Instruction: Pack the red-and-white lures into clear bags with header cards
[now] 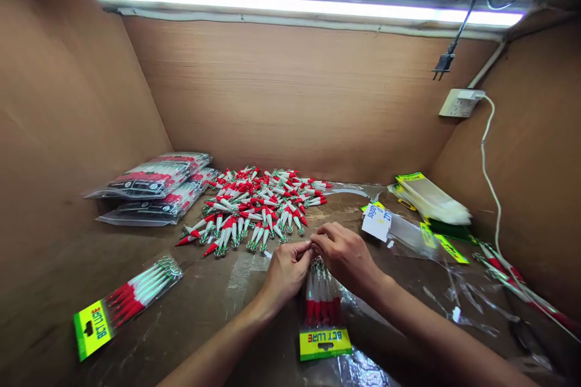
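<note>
A clear bag of squid lures (323, 296) lies in front of me, its yellow and green header card (325, 343) towards me and upside down. Inside, several red and white lures lie side by side with their hooks at the far end. My left hand (288, 269) pinches that far end of the bag between thumb and fingers. Against it, my right hand (342, 254) is closed on the same edge, fingertips meeting the left ones. The exact fold of plastic between the fingertips is hidden. Just beyond my hands spreads a heap of loose red and white lures (258, 205).
Another bag of lures (131, 299) lies at left, below stacked filled bags (158, 184). At right are empty header bags (431, 199), a handwritten white note (376, 222), plastic scraps and long lures (521, 278). A plug (443, 65) hangs above a white cable (488, 175).
</note>
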The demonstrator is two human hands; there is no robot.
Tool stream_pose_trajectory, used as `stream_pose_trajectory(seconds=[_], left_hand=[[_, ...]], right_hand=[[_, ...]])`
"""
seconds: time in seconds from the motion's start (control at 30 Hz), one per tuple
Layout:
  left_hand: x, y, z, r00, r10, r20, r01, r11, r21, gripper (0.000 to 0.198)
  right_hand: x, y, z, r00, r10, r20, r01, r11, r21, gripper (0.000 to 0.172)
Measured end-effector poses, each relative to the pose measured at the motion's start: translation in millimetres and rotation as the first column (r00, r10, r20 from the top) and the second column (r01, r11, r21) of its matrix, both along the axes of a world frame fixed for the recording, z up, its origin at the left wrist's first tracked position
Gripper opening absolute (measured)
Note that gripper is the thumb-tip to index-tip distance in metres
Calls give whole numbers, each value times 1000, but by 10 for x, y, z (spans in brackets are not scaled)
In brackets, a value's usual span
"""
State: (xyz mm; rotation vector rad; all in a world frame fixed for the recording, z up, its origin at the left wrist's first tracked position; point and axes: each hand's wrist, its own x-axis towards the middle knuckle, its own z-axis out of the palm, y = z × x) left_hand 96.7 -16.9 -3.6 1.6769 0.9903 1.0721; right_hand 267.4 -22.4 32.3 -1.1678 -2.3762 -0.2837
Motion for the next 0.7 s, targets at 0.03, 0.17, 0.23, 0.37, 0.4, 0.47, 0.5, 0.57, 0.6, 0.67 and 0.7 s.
stream_pose_trajectory(seconds=[0.03, 0.17, 0.23, 0.37, 0.4, 0.47, 0.5, 0.57, 0.6, 0.67, 0.7], left_hand=[[-8, -8, 8, 1000, 8, -17, -8, 1000, 11, 27], [-19, -24, 25, 999, 16, -46, -15, 1000, 17, 28], [-14, -25, 24, 999, -3, -36, 3, 1000, 0, 27], [-6, -14, -22, 999, -48, 19, 49, 996, -72, 33], [-7, -10, -37, 998, -54, 29, 56, 994, -89, 37], [-13, -8, -51, 995, -49, 91, 61, 989, -136, 46], [-19, -10, -44, 988, -35, 153, 61, 983, -173, 50], [-31, -20, -3, 953, 21, 303, 63, 962, -265, 58], [-38, -27, 28, 930, 57, 364, 62, 949, -309, 60], [-45, -43, 92, 903, 108, 415, 57, 930, -364, 61], [-44, -51, 118, 900, 120, 419, 54, 924, -380, 61]], right_hand=[[-5, -3, 39, 998, 8, 65, -9, 1000, 11, 11], [-27, -27, 147, 971, 46, 235, -63, 996, 64, 13], [-37, -9, 133, 981, 25, 194, -37, 997, 63, 13], [44, 141, -3, 959, -125, -255, 110, 991, -72, 15], [115, 186, -42, 897, -175, -406, 133, 982, -131, 16], [354, 234, -106, 690, -289, -664, 134, 952, -275, 21], [529, 220, -132, 561, -353, -749, 110, 928, -355, 25], [983, 96, -175, 292, -430, -854, 56, 899, -434, 33], [1249, -12, -194, 201, -428, -881, 25, 901, -432, 35], [1796, -287, -224, 230, -466, -854, -19, 875, -483, 35], [2045, -434, -230, 333, -500, -799, 35, 854, -520, 33]])
